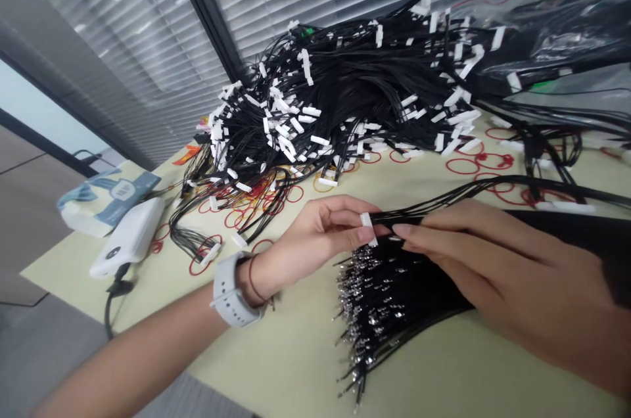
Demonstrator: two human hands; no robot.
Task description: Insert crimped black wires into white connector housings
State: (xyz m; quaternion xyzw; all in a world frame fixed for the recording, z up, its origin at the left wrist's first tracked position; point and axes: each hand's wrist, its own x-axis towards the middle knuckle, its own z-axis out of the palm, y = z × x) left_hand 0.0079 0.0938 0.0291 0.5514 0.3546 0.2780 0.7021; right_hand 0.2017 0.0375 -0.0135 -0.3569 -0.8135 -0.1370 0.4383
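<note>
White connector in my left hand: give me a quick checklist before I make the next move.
1. White connector gripped: ok, pinched between thumb and fingers of the left hand.
2. Right hand close by: ok, its fingertips are beside the connector, at the black wires.
3. Wires fully seated in the connector: cannot tell, the cavities are too small to read.
4. Metal tips of the loose bundle lined up: not ok, they end unevenly.
5. Watch clear of those tips: ok, bare table lies between.
6. Right hand's grip on a single wire: cannot tell, its fingers hide it.
</note>
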